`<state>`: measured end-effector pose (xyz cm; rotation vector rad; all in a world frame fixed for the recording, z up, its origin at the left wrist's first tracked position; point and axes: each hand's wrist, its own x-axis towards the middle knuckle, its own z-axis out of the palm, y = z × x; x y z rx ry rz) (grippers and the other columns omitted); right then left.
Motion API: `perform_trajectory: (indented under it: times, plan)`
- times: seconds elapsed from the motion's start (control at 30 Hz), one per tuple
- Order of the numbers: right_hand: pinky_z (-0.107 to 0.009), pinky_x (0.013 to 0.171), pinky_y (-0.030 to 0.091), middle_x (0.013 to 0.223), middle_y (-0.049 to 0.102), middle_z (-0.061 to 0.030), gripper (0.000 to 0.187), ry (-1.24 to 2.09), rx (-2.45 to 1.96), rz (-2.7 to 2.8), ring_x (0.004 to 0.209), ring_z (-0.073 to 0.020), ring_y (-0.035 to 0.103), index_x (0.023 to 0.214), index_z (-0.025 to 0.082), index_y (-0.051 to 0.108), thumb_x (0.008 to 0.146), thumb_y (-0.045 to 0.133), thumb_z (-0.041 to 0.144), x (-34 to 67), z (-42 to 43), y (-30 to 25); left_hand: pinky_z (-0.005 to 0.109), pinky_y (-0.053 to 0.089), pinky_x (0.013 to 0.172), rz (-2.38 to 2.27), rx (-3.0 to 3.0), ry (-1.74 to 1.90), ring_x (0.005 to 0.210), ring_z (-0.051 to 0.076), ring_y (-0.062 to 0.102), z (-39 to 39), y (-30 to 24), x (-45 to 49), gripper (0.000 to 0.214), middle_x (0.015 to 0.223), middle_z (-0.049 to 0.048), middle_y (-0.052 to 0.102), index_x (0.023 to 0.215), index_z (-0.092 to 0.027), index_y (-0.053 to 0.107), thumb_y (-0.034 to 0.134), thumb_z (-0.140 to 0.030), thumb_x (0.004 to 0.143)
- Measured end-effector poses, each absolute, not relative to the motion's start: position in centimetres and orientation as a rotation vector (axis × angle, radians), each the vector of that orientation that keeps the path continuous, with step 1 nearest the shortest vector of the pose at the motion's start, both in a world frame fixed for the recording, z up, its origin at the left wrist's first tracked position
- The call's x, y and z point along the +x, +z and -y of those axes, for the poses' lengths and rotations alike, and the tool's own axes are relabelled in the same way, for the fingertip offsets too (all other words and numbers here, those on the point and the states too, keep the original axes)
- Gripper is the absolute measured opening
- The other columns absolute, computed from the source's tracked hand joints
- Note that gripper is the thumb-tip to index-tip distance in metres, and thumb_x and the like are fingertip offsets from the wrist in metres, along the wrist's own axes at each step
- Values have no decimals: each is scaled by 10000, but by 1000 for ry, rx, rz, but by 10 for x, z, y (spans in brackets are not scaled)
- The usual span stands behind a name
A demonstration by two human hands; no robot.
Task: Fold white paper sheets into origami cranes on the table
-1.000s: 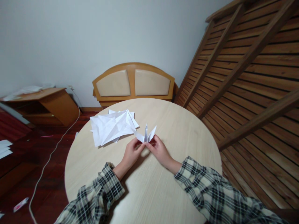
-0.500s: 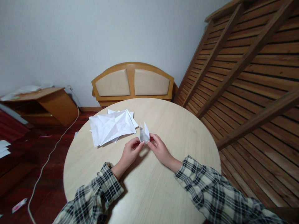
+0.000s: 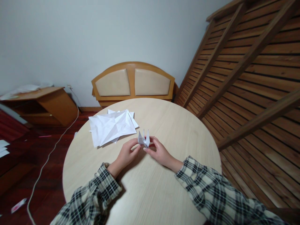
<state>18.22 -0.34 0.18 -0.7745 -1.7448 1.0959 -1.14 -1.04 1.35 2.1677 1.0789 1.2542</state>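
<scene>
A small folded white paper figure (image 3: 143, 141) with several upright points is held just above the table, between my two hands. My left hand (image 3: 128, 152) pinches its left side with thumb and fingers. On the other side, my right hand (image 3: 159, 151) grips the figure, the thumb low at its front and the fingers behind. Parts of the lower folds are covered by my fingers. Just beyond my left hand lies a stack of creased white paper sheets (image 3: 110, 128).
The round pale wooden table (image 3: 145, 190) fills the middle. A padded headboard (image 3: 132, 79) stands behind it, and a slatted wooden frame (image 3: 253, 93) leans on the right. To the left are a low cabinet (image 3: 52, 104) and a white cable (image 3: 47, 165) on the dark floor.
The paper figure has turned and its points have spread apart, showing more separate tips. Both hands have shifted their fingers around it, and the left wrist has moved slightly left.
</scene>
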Motion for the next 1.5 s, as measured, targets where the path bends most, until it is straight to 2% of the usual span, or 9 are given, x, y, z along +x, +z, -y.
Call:
perform_trajectory:
  times: [0.17,0.4,0.53,0.7,0.8,1.0,1.2,1.37,1.5]
  plan:
    - [-405,904,541,1206,592,-76,402,1122,-797,1671,1048,-202,609,1213,255,539,840,687,231,182,0,0,412,532,880,-1104,2180,1260,974,219,682,9,11,-13,193,1074,85,741,1052,-203,686,565,-198,901]
    - [-353,802,521,951,630,-22,149,996,-904,1626,865,-173,608,977,229,584,852,658,262,184,-2,1,355,515,795,-1164,2017,1320,856,187,641,10,11,-8,78,915,54,702,917,-199,650,592,-189,865]
    - [-344,783,509,867,625,-5,127,1038,-896,1615,824,-169,606,904,222,570,857,653,305,183,-2,2,323,505,752,-1133,1870,1322,801,165,613,12,12,-3,65,859,37,648,891,-190,585,624,-223,850]
    - [-326,719,510,763,566,48,388,1032,-911,1569,732,-154,596,1190,257,448,857,647,268,183,-2,-4,276,484,689,-1050,1679,1361,736,131,576,12,10,3,208,817,-2,577,927,-206,486,664,-265,836]
    - [-323,708,521,767,539,50,412,1059,-866,1601,716,-146,584,1253,289,428,886,610,247,183,0,-5,266,474,673,-995,1608,1374,739,131,562,12,10,5,225,821,-3,566,967,-211,480,659,-274,846]
    - [-315,700,554,1028,581,-46,168,1141,-799,1626,854,-166,592,1074,256,625,923,571,307,182,-1,-3,316,511,718,-922,1525,1275,834,178,599,14,10,5,269,967,72,642,1115,-212,589,638,-331,879]
    - [-389,870,500,928,593,-39,230,984,-743,1763,909,-187,581,998,257,703,980,516,391,188,1,8,338,513,774,-870,1267,1234,877,186,614,11,8,2,396,1021,87,663,1074,-183,657,444,-498,964]
    - [-387,928,470,986,591,-50,430,1043,-699,1849,981,-187,578,951,246,736,1014,394,499,189,8,17,276,476,666,-964,1246,1258,749,148,580,11,11,1,288,890,30,640,992,-178,644,697,-400,817]
    - [-378,865,497,933,602,-46,289,985,-784,1792,927,-192,591,841,226,718,937,585,463,186,6,12,262,470,662,-917,1284,1229,776,143,579,14,13,4,389,930,24,612,1058,-196,581,777,-301,739]
